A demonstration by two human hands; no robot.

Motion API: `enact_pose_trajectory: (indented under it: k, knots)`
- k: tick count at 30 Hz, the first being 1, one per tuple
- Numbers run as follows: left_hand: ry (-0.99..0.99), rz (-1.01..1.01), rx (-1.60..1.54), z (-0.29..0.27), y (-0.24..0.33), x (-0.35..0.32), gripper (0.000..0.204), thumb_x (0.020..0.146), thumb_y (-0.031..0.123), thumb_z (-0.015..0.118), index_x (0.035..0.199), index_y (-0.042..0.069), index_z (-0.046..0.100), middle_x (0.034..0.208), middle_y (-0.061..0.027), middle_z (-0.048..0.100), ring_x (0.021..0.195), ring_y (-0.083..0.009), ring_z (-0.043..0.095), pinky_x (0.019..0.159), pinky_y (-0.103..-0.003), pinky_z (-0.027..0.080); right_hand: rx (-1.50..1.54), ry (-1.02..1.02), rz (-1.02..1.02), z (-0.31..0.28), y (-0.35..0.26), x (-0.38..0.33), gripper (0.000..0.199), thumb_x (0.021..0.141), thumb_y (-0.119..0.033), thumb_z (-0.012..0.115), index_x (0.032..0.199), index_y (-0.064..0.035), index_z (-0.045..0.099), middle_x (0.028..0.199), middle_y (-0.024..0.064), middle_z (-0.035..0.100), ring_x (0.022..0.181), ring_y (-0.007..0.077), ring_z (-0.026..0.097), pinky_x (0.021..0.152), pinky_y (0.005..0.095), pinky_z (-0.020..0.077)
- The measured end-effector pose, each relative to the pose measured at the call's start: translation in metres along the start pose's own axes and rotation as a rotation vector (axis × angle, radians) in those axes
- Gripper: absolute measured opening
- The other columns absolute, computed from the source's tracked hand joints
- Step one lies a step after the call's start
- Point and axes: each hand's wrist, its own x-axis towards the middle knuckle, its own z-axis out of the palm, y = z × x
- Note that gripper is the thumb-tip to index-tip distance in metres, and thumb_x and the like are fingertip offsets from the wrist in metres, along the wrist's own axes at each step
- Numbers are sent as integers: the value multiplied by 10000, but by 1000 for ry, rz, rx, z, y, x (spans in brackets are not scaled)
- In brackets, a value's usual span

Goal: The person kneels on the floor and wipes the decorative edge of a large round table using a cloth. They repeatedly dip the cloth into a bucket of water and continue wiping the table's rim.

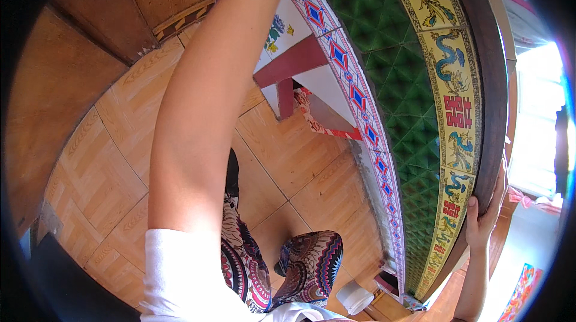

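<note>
My bare left forearm, with a white sleeve at its lower end, crosses the view and leaves at the top edge. The left hand itself lies outside the picture. At the right, my right hand is closed round the dark wooden edge board of a raised tiled platform. Its thumb presses on the front side, and the fingers reach over the top. Below the board, the platform's front carries a band of yellow tiles with dragons and phoenixes, then green tiles and a blue-and-red diamond border.
Wood-patterned tiles cover the floor. Brown wooden panels rise at the left. My patterned trouser legs show below, near a white round container. An opening with red patterned material sits low in the platform front. A bright window lies far right.
</note>
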Motion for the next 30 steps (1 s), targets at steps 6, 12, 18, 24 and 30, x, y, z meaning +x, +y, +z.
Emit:
enact_pose_trajectory:
  k: [6, 12, 18, 24, 30]
  knots:
    - [-305, 98, 93, -55, 41, -126, 278, 743, 85, 736, 1013, 146, 720, 1225, -102, 551, 1135, -336, 529, 944, -480, 466, -29, -8, 24, -1, -6, -2, 765, 986, -443, 537, 1572, -26, 275, 1604, 229, 309, 1488, 385, 286, 1197, 537, 221]
    - [-690, 277, -356, -127, 56, -182, 382, 757, -5, 655, 1047, 235, 719, 1158, -99, 565, 1139, -349, 525, 939, -455, 468, -31, 7, -18, -2, -1, -2, 746, 987, -395, 547, 1579, -36, 267, 1602, 226, 311, 1489, 382, 284, 1196, 544, 226]
    - [-183, 49, 81, -9, -9, -1, 248, 903, 58, 551, 1148, 61, 592, 1252, -246, 556, 1208, -478, 469, 1054, -525, 363, -26, -6, 14, -3, -7, -3, 734, 986, -371, 546, 1574, -28, 274, 1600, 237, 308, 1491, 393, 279, 1200, 535, 213]
    - [-166, -75, 204, -5, 14, -21, 308, 954, 197, 553, 1232, 66, 545, 1269, -255, 532, 1206, -467, 477, 1035, -530, 395, -26, 0, -40, -3, -8, 4, 737, 978, -363, 554, 1573, -27, 278, 1591, 244, 319, 1491, 394, 280, 1199, 530, 221]
    - [-581, 271, -373, -124, 88, -224, 366, 790, 203, 795, 1120, 130, 653, 1214, -141, 546, 1195, -378, 473, 952, -516, 407, -15, 22, -58, -2, -4, 2, 724, 975, -337, 558, 1570, -25, 289, 1593, 235, 319, 1487, 383, 286, 1199, 522, 230]
